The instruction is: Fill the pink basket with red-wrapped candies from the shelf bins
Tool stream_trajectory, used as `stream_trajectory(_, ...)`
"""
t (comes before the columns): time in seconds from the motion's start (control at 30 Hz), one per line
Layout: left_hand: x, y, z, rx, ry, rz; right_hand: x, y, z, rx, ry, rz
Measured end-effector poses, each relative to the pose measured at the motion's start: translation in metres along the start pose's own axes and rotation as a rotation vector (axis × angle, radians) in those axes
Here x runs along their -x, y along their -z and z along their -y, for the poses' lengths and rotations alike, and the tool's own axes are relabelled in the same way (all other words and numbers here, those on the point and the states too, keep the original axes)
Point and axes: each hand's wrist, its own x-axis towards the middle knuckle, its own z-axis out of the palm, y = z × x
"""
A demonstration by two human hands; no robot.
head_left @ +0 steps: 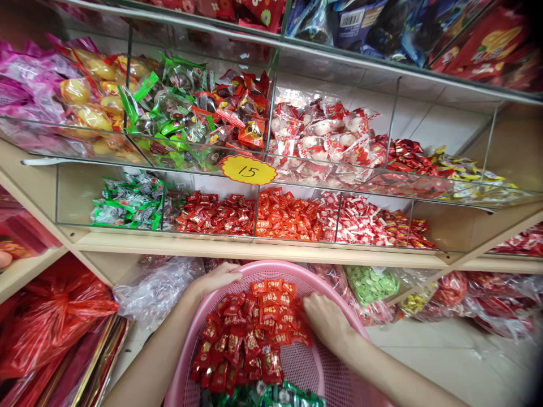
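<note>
A pink plastic mesh basket (278, 266) is in front of me at the lower middle. My left hand (221, 278) is closed over its far left rim. My right hand (323, 315) is inside the basket toward the right, fingers curled down beside the orange-red wrapped candies (274, 305); whatever is in those fingers is hidden. Dark red wrapped candies (232, 346) lie in a heap on the left of the basket. Green wrapped candies (275, 394) show at the near side, cut off by the frame's bottom edge.
Glass-fronted candy bins (288, 217) line a wooden shelf (271, 249) just beyond the basket. A yellow price tag (249, 170) reads 15. Under the shelf are bagged green candies (372, 284) and clear plastic bags (159, 288). A red plastic bag (51, 316) stands at left.
</note>
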Motion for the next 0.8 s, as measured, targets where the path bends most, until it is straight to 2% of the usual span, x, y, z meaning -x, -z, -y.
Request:
stream_trajectory(0.1,0.0,0.0,0.0,0.0,0.013,0.001,0.0,0.005,-0.002,0.035,0.002,0.065)
stream_trajectory(0.2,-0.001,0.0,-0.001,0.002,0.019,0.005,0.002,0.007,-0.006,0.009,0.029,0.057)
stream_trajectory(0.47,0.0,0.0,-0.002,0.013,0.031,-0.002,0.003,-0.013,-0.008,-0.01,0.024,-0.103)
stream_trajectory(0.67,-0.001,0.0,0.0,0.016,0.006,0.01,0.004,0.003,-0.001,0.006,0.006,-0.031)
stream_trajectory(0.8,-0.003,0.0,0.003,0.015,0.0,0.02,0.015,0.016,-0.008,-0.089,0.05,-0.105)
